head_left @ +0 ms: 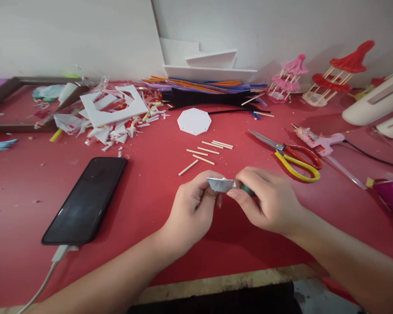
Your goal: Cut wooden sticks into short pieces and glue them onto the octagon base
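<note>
My right hand (270, 198) is closed around the green handle of a small knife (220, 185). Its wide grey blade points left, across the fingertips of my left hand (190, 209). The left fingers are curled and pressed together; whatever they pinch is hidden behind the blade. Just beyond my hands lie several short wooden sticks (203, 159) on the red table. Further back rests a white octagonal foam plate (194, 121) with small holes near its edge.
A black phone (85, 200) on a cable lies at left. Scissors (286, 157) and a pink glue gun (319, 139) are at right. White foam scraps (114, 107), pipe cleaners (203, 85) and two small tiered models, pink (286, 78) and red (340, 74), line the back.
</note>
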A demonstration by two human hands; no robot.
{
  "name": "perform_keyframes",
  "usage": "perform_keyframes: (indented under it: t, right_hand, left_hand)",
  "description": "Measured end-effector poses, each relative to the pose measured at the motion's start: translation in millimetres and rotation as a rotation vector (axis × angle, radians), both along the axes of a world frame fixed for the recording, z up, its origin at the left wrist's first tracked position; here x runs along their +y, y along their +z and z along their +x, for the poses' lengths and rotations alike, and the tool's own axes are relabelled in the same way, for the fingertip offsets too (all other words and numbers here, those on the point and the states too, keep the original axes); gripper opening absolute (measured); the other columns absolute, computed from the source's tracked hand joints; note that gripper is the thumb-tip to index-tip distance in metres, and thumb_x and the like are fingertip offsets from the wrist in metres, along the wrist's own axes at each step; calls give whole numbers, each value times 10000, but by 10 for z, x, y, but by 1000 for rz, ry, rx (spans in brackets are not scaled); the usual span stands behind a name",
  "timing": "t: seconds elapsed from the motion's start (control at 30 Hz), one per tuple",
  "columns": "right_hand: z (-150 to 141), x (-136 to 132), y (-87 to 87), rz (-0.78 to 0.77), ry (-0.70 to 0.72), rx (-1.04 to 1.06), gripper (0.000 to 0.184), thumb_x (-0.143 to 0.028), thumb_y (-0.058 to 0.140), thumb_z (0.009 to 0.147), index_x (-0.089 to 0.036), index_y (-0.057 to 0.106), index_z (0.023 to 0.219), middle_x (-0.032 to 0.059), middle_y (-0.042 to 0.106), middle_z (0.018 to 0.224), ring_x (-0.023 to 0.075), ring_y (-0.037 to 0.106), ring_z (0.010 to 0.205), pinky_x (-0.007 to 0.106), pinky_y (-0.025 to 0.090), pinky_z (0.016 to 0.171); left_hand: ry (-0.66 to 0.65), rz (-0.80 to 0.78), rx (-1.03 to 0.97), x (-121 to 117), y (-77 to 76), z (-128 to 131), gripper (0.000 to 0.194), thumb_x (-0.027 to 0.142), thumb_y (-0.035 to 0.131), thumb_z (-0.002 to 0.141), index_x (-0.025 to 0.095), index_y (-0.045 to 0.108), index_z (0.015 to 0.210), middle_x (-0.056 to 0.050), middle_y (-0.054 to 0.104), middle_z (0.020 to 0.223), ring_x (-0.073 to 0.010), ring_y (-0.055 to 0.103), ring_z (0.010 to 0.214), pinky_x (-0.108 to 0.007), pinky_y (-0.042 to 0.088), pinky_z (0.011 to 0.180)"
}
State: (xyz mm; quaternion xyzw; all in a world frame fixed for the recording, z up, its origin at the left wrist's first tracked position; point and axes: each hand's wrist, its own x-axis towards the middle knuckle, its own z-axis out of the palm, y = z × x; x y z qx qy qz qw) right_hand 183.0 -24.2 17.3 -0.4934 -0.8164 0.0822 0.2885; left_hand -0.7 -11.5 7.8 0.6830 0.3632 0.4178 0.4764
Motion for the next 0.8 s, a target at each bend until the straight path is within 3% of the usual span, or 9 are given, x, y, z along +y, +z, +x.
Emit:
perform_keyframes:
  t: [0.13,0.33,0.57,0.8]
  right_hand:
    - [87,65,-53,32,-71,-23,270,-387,474,958,-181,515,787,3,547,687,123,499,637,259,329,589]
    - [92,72,-50,-6,-14,72,220,-350,480,949,-182,524,814,-1,534,711,116,476,641,255,350,600]
    - [10,0,-28,-38,71,80,331,-441,517,928,-188,477,718,-25,440,652,103,394,599,248,315,563]
    - [13,-12,-38,-40,81,88,347,-453,527,920,-197,417,712,-36,396,652,96,354,592,241,298,558]
  left_hand:
    - [-77,-14,40,-45,66,-7,250,201,383,1006,184,534,807,42,479,612,-80,438,525,-212,366,520]
    - [-14,-92,47,-34,5,4,252,251,371,1019,187,529,834,39,506,632,-90,470,565,-219,396,566]
    - [-58,-39,8,-24,-12,36,254,-4,381,869,179,555,840,5,589,771,-107,544,698,-231,451,670]
    - [-45,-36,-12,-18,4,56,279,-40,405,803,182,564,862,10,620,779,-106,563,701,-217,464,662]
